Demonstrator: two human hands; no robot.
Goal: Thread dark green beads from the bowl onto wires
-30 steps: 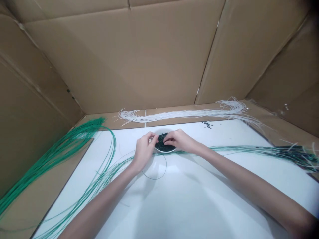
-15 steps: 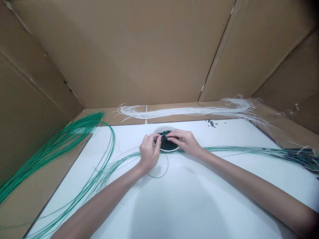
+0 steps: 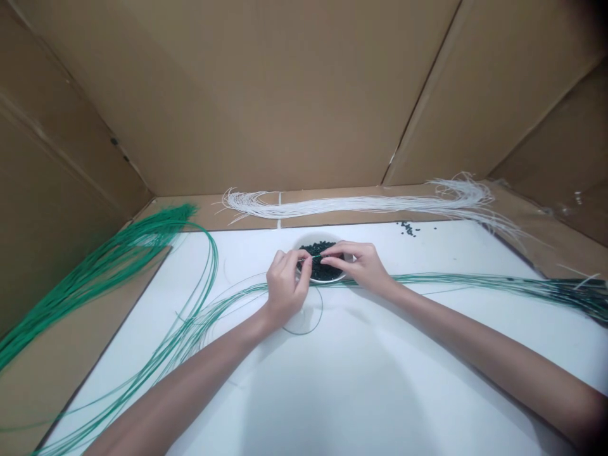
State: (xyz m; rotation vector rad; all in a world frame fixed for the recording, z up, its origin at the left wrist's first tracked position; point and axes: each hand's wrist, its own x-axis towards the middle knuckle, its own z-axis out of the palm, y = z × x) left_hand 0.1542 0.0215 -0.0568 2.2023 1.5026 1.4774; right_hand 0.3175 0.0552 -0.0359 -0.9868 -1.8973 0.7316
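Observation:
Above a white bowl (image 3: 324, 280) of small dark beads (image 3: 323, 246), both hands work close together. My left hand (image 3: 287, 282) is closed, its thumb and forefinger pinching a thin green strand (image 3: 316, 256). A short piece of that strand spans the gap between the fingertips, and a loop of it hangs below the left hand. Facing it, my right hand (image 3: 365, 266) pinches at the strand's other end; whether a bead sits between those fingertips is too small to tell.
Long green strands (image 3: 446, 278) run across the white board (image 3: 332, 380) behind my wrists. A thick green bundle (image 3: 109, 259) lies at left, a white strand bundle (image 3: 351, 206) at the back. Loose beads (image 3: 407, 228) lie back right. Cardboard walls (image 3: 275, 95) surround the board.
The view has tilted slightly, so the surroundings sit a little higher. Both hands have shifted a little right in the picture, still pinching above the bowl.

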